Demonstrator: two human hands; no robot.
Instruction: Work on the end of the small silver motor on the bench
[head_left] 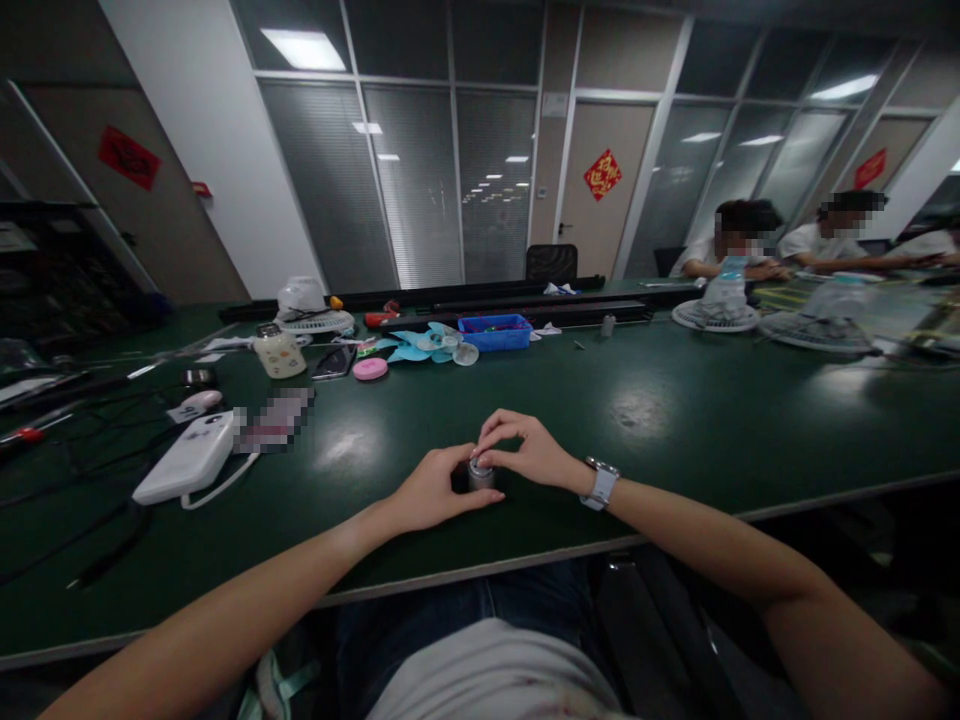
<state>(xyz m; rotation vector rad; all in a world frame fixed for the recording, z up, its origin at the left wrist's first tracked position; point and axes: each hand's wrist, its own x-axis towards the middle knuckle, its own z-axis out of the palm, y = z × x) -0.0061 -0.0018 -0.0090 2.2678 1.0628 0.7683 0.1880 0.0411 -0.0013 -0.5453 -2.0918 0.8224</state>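
A smooth, dark green table is stretching across the middle of the frame, its matte top catching soft glare. At the left, a white rounded power bank is lying flat with its looped cable. At lower centre, the left hand is cupping a small metallic cylinder standing on the table, while the right hand, a silver-banded wristwatch on its wrist, is pinching the cylinder's top with its fingertips.
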